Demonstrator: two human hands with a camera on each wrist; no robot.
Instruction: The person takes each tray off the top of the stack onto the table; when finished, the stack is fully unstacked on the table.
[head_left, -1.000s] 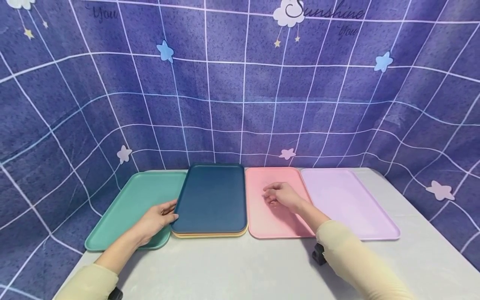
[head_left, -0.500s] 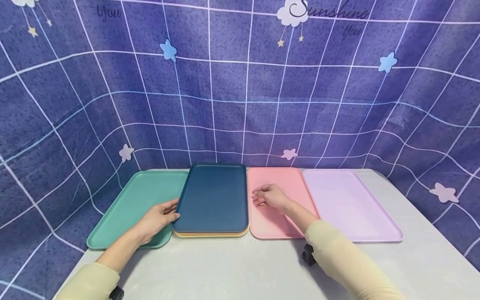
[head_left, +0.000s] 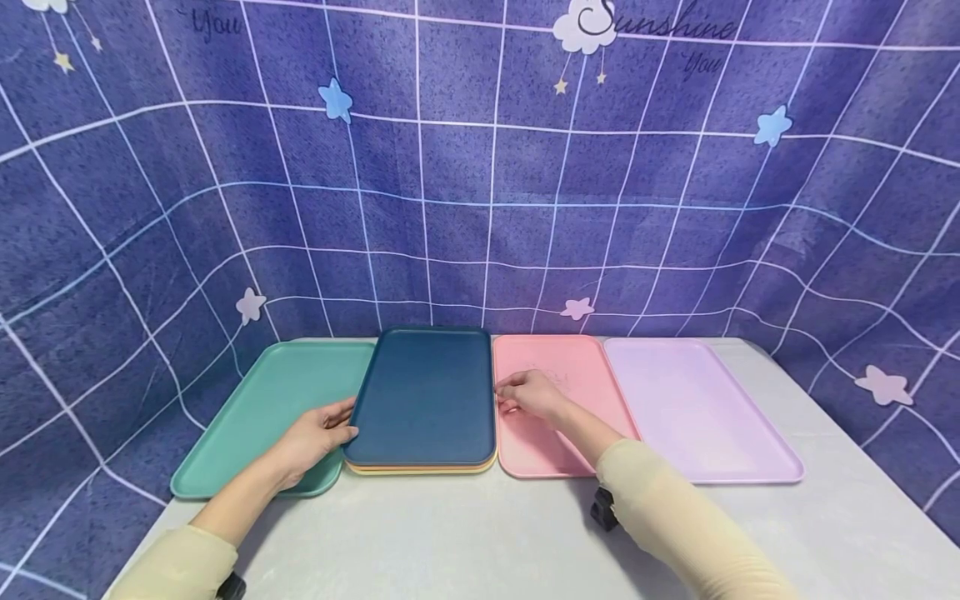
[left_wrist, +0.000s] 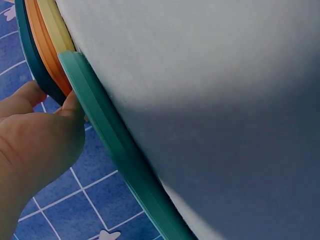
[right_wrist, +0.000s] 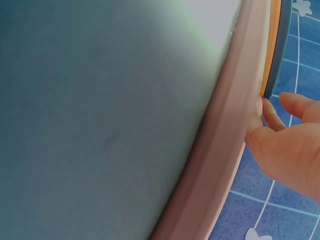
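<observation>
A dark blue tray [head_left: 423, 396] tops a stack, above an orange tray [left_wrist: 45, 45] and a yellow tray [left_wrist: 57, 25]. My left hand [head_left: 307, 446] pinches its left edge, thumb on the rim and fingers lower at the side, over a green tray [head_left: 258, 425]. My right hand [head_left: 532, 396] hovers over the left part of a pink tray [head_left: 555, 450]. Its fingertips reach the stack's right edge. In the right wrist view the right thumb [right_wrist: 297, 104] stands apart from the blue rim, and a finger [right_wrist: 271, 115] lies by the stack's side.
A lilac tray [head_left: 697, 408] lies flat to the right of the pink one. The trays stand side by side on a white table [head_left: 420, 533]. A blue-purple gridded curtain [head_left: 450, 225] hangs behind and at both sides.
My right hand has moved left across the pink tray to the stack's right edge. My left hand has stayed at the stack's left edge, and the trays have not moved.
</observation>
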